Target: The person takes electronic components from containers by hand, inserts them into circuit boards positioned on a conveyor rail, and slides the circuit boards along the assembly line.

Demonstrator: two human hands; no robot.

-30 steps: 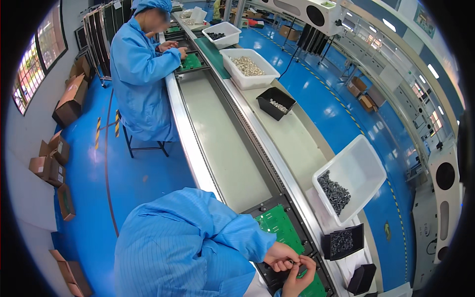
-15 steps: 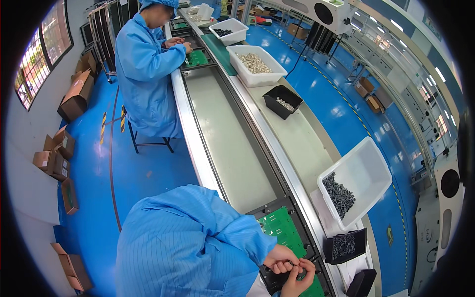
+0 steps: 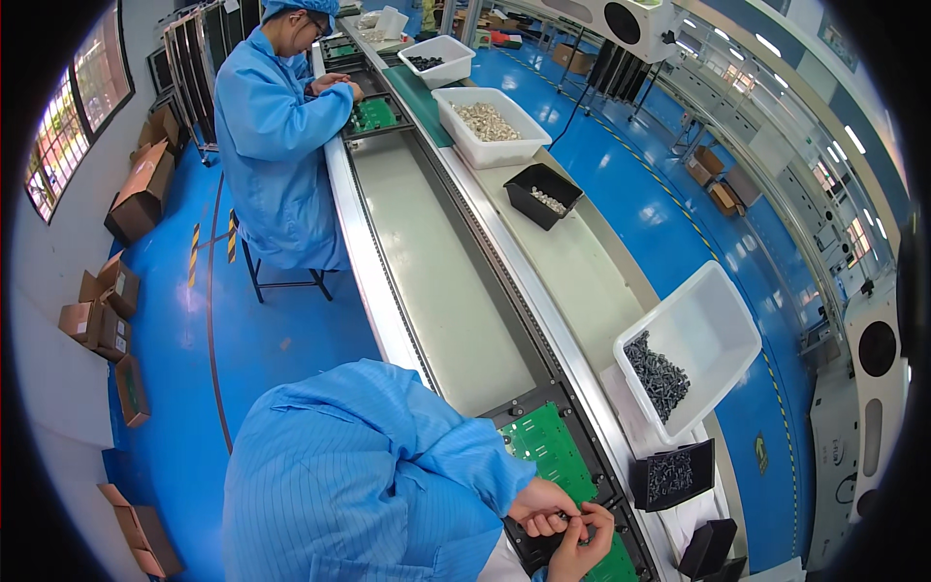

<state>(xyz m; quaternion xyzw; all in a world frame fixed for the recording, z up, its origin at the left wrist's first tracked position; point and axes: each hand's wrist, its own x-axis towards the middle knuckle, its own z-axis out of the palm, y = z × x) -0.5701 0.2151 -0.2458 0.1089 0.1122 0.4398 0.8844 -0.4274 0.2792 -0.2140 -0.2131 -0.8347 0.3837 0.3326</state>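
Note:
Neither of my hands shows in the head view. Right below me a person in a blue coat (image 3: 359, 475) bends over a conveyor line. That person's two hands (image 3: 567, 524) are together over a green circuit board (image 3: 548, 448) in a black carrier and pinch something small that I cannot make out. Beside them a small black tray (image 3: 671, 475) and a white bin (image 3: 713, 330) hold dark small parts.
A second person in blue (image 3: 276, 136) sits on a stool at the far end, hands on another green board (image 3: 373, 114). Along the grey belt (image 3: 436, 272) stand a black tray (image 3: 543, 194) and two white bins (image 3: 490, 126). Cardboard boxes (image 3: 141, 194) line the blue floor at left.
The view has shifted slightly, so the far person and bins sit a little lower and closer in the picture. The near person's hands stay together over the board.

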